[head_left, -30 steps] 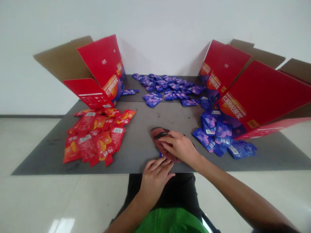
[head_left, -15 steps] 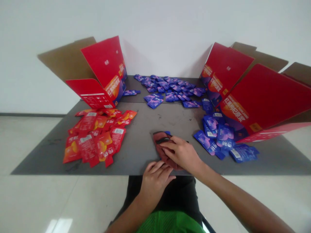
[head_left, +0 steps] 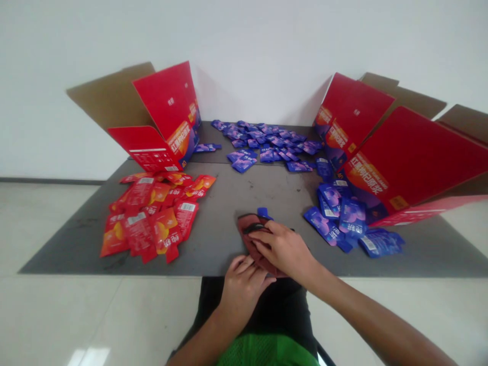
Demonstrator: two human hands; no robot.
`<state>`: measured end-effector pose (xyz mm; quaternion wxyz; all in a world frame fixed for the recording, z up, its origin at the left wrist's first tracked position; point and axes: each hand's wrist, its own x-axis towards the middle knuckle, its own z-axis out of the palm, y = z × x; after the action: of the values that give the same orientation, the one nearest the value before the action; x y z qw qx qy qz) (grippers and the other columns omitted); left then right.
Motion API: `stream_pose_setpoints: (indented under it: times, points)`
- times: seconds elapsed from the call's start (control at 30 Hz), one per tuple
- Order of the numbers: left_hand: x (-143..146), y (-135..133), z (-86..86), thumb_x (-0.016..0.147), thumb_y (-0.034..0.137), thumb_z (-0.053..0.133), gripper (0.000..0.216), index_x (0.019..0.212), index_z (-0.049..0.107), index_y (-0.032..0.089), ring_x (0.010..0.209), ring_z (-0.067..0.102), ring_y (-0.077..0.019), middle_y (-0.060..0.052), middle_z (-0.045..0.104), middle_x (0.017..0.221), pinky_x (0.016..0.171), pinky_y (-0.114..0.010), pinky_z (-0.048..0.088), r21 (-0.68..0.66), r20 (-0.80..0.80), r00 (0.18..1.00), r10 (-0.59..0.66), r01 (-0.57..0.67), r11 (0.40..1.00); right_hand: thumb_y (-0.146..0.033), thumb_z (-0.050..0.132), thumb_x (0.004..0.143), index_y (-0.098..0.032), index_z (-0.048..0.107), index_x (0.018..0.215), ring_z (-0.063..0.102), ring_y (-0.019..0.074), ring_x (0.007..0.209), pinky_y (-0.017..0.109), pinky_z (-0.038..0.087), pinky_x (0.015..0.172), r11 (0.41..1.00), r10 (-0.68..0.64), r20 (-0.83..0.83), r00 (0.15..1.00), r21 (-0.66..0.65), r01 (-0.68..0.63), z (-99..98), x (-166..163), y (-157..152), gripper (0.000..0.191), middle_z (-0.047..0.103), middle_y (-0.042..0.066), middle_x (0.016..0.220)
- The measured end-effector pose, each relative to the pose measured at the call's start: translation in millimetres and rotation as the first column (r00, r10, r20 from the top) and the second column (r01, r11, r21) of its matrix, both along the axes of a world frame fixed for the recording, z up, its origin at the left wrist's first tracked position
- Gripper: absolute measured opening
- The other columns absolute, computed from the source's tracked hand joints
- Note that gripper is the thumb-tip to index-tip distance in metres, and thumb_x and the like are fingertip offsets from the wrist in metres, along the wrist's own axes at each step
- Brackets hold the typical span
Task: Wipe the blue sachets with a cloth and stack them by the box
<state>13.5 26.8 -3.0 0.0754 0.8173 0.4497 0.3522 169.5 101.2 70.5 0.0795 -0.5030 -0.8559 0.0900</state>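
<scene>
My right hand is closed around a brownish-red cloth with a black band, pressed down near the table's front edge. Just past the cloth's far side, the end of a blue pouch shows; the rest of it is covered. My left hand lies at the front edge, fingers stretched out against the near side of the cloth, thumb pointing right. What lies under those fingertips is hidden.
Red pouches are piled at the left, blue pouches at the right. More blue pouches lie along the wall. An open red carton stands at the back left; another open carton and a further one stand at the right.
The cloth under my right hand has shifted slightly, and more of the blue pouch's end shows beyond it. My left hand stays in nearly the same place. The view has tilted a little.
</scene>
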Motion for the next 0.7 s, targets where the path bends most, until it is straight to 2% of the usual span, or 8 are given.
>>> stream_pose_setpoints:
  times: [0.13,0.2,0.27,0.37,0.43,0.5,0.6,0.7]
  points:
    - [-0.3,-1.4,-0.4,0.103,0.034,0.061,0.024,0.122,0.069,0.021,0.116,0.07,-0.0236,-0.005,0.076,0.125,0.093,-0.041,0.052,0.02,-0.045,0.999,-0.024,0.025,0.999,-0.039,0.054,0.104,-0.038,0.073,0.126,0.068,0.0211,0.103,0.03,0.051,0.083,0.992,-0.125,0.015,0.992,0.033,0.125,-8.3,-6.3,59.7,0.029,0.07,0.005,0.115]
    - [-1.6,-2.0,1.7,0.105,0.035,0.058,0.024,0.122,0.069,0.021,0.118,0.07,-0.0236,-0.005,0.074,0.128,0.093,-0.04,0.052,0.036,-0.048,0.998,-0.028,0.03,0.999,-0.037,0.054,0.104,-0.035,0.074,0.125,0.069,0.0224,0.103,0.031,0.052,0.085,0.983,-0.173,0.017,0.985,0.058,0.172,-0.7,-4.9,87.4,0.029,0.07,0.007,0.115]
    - [-4.4,1.1,7.9,0.106,0.039,0.055,0.027,0.121,0.069,0.021,0.116,0.071,-0.0242,-0.005,0.075,0.126,0.091,-0.04,0.053,0.038,-0.036,0.998,-0.048,0.049,0.998,-0.037,0.053,0.104,-0.034,0.072,0.128,0.069,0.0221,0.103,0.031,0.052,0.087,0.972,-0.208,-0.03,0.978,0.102,0.21,10.7,1.6,94.3,0.031,0.069,0.007,0.114]
    - [-10.7,18.8,25.6,0.106,0.045,0.052,0.032,0.12,0.07,0.022,0.103,0.074,-0.0233,-0.004,0.079,0.111,0.085,-0.038,0.054,-0.031,0.005,0.995,-0.104,0.104,0.994,-0.037,0.051,0.106,-0.034,0.069,0.133,0.069,0.0193,0.102,0.03,0.053,0.091,0.949,-0.202,-0.291,0.935,0.176,0.26,22.5,19.1,63.4,0.033,0.069,0.005,0.113]
    - [-13.0,39.3,38.8,0.108,0.043,0.048,0.032,0.118,0.07,0.022,0.091,0.074,-0.0215,-0.003,0.08,0.101,0.084,-0.037,0.053,-0.096,0.024,0.997,-0.07,0.072,0.993,-0.036,0.051,0.106,-0.033,0.068,0.135,0.068,0.0185,0.105,0.03,0.053,0.095,0.943,-0.15,-0.479,0.865,0.194,0.271,21.6,32.8,28.2,0.033,0.068,0.005,0.116]
    - [-10.5,62.1,48.5,0.109,0.038,0.045,0.032,0.118,0.07,0.021,0.093,0.072,-0.0227,-0.006,0.078,0.104,0.089,-0.039,0.053,-0.131,-0.007,0.999,0.041,-0.042,0.99,-0.033,0.056,0.104,-0.033,0.069,0.132,0.067,0.0189,0.106,0.031,0.055,0.094,0.933,-0.117,-0.584,0.803,0.212,0.289,12.9,45.4,-6.5,0.031,0.068,0.005,0.115]
    - [3.5,88.9,53.3,0.106,0.042,0.049,0.04,0.13,0.067,0.015,0.106,0.066,-0.0299,-0.014,0.07,0.115,0.094,-0.044,0.052,-0.169,-0.181,0.963,0.201,-0.231,0.958,-0.028,0.061,0.101,-0.035,0.07,0.13,0.068,0.0191,0.108,0.031,0.056,0.093,0.931,-0.125,-0.655,0.745,0.182,0.316,-9.4,58.4,-44.0,0.031,0.069,0.004,0.117]
    - [20.3,101.4,51.0,0.101,0.049,0.057,0.054,0.138,0.062,0.009,0.11,0.062,-0.035,-0.019,0.064,0.118,0.094,-0.046,0.053,-0.219,-0.348,0.903,0.251,-0.338,0.915,-0.025,0.063,0.099,-0.035,0.073,0.126,0.07,0.0178,0.104,0.027,0.058,0.088,0.936,-0.121,-0.708,0.696,0.152,0.317,-29.0,63.9,-61.6,0.031,0.072,0.003,0.113]
